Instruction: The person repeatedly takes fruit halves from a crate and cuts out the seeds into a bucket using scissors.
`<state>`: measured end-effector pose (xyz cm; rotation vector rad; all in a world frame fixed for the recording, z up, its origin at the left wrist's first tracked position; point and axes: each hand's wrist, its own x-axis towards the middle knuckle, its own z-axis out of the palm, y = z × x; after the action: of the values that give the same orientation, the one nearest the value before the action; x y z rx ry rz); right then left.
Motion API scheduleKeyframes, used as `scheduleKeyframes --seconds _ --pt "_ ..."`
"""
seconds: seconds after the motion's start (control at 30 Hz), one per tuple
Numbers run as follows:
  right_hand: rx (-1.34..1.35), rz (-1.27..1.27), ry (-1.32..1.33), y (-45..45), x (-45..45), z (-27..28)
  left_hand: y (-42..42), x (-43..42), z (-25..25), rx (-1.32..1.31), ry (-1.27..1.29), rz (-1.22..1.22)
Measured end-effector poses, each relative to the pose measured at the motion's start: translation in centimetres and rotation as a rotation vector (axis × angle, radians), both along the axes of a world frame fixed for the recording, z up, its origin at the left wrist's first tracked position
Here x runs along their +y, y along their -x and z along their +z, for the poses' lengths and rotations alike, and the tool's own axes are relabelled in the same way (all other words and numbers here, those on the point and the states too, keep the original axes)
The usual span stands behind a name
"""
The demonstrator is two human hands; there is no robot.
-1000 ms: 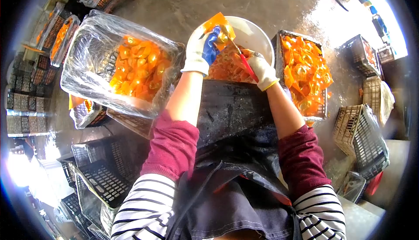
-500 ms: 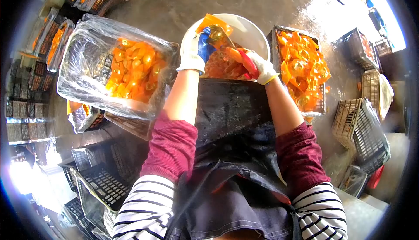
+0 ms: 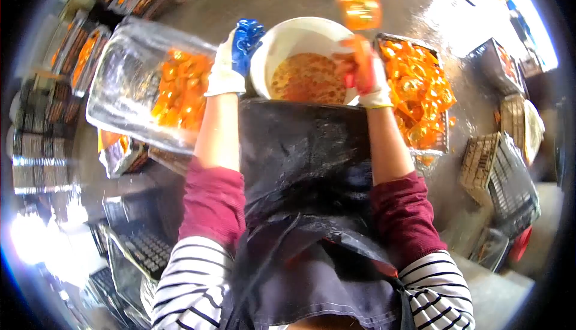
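Left hand is left of bucket, fingers curled, grip unclear; right hand overlaps its right rim, fingers indeterminable; orange packet shows beyond.

- Strong light entered upper right; floor glared.
- Glare whitened lower left.
- Right hand, packet blurred.
- Fisheye edges curved, fell to black.
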<state>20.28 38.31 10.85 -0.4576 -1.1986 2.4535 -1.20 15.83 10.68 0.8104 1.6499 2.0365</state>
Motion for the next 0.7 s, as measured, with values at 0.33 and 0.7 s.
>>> scheduleKeyframes --seconds 0.33,0.7 --pt "0.087 -0.605 0.397 -1.1 2.1 0.0 -1.4 -22.1 -4.2 -0.144 0.715 0.566" --pt "0.095 -0.190 0.297 -0.1 0.3 0.0 -1.0 -15.8 -9.9 0.237 1.401 0.224"
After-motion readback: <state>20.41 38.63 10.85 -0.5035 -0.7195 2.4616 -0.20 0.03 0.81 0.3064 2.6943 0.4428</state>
